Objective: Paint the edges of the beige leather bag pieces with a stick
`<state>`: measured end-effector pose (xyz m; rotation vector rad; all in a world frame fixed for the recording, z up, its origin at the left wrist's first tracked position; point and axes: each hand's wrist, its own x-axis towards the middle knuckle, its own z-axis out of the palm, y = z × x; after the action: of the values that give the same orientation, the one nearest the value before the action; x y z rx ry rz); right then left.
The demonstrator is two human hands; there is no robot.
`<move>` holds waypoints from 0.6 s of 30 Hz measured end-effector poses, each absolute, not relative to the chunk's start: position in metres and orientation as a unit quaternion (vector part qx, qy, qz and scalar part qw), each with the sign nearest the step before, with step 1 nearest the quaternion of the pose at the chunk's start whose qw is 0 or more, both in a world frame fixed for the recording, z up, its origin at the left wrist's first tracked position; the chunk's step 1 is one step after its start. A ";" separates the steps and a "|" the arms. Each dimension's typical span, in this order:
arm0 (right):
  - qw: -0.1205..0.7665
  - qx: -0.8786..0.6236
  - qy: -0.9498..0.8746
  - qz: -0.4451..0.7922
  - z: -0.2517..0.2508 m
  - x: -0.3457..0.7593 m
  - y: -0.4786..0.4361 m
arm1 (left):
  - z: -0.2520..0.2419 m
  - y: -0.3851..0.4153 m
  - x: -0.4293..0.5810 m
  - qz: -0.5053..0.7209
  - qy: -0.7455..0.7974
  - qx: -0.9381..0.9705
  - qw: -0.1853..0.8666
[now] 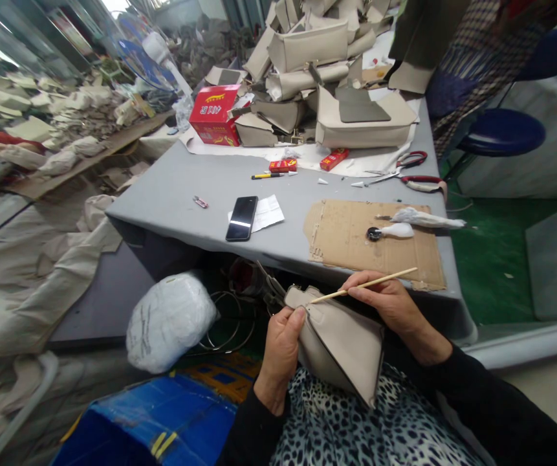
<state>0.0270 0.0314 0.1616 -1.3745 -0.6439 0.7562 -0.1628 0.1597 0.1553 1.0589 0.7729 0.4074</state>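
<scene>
A beige handbag (pixel 349 343) rests tilted on my lap, against the spotted cloth. My left hand (pixel 282 343) pinches the bag's upper left corner between thumb and fingers. Between the fingers of my right hand (pixel 380 298) is a thin wooden stick (pixel 375 281), held slantwise. Its left tip meets the bag close to my left thumb; whether anything coats the tip is too small to tell. Beyond my right hand, a sheet of cardboard (pixel 341 233) lies at the table's near edge. On it are a small white bottle with a black, smeared mouth (pixel 397 230) and a plastic-wrapped tool (pixel 428 219).
On the grey table (pixel 176 188) lie a phone (pixel 242 219), scissors (pixel 421 181), a pen (pixel 273 175) and small red boxes (pixel 334 159). Beige bags (pixel 307 52) pile up behind a red carton (pixel 215 115). A white plastic-wrapped bundle (pixel 169 323) and blue bin (pixel 162 414) stand left. A person (pixel 477 71) is at the right.
</scene>
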 end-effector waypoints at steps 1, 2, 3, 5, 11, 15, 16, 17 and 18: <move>0.668 -0.605 -0.286 0.326 0.160 0.028 0.030 | 0.155 0.160 -0.163 0.188 0.358 0.489 0.773; 0.677 -0.602 -0.287 0.312 0.160 0.030 0.029 | 0.155 0.160 -0.163 0.187 0.359 0.490 0.772; 0.686 -0.602 -0.287 0.291 0.161 0.031 0.028 | 0.155 0.161 -0.163 0.187 0.359 0.491 0.772; 0.689 -0.619 -0.296 0.233 0.167 0.037 0.029 | 0.155 0.161 -0.163 0.189 0.359 0.492 0.770; 0.491 -0.692 -0.529 0.020 0.190 0.064 0.048 | 0.155 0.161 -0.165 0.198 0.360 0.486 0.771; 0.242 -0.731 -0.633 -0.077 0.188 0.086 0.067 | 0.154 0.164 -0.171 0.207 0.361 0.486 0.769; 0.193 -0.737 -0.642 -0.087 0.187 0.090 0.071 | 0.153 0.165 -0.173 0.209 0.363 0.487 0.767; 0.151 -0.743 -0.645 -0.097 0.188 0.095 0.075 | 0.152 0.165 -0.175 0.209 0.364 0.487 0.766; 0.113 -0.749 -0.645 -0.103 0.189 0.099 0.079 | 0.151 0.166 -0.176 0.210 0.366 0.487 0.764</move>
<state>0.0985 0.0789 0.1893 -2.1968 -1.8914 -0.3024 -0.1763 0.1662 0.1507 1.0590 0.7957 0.4572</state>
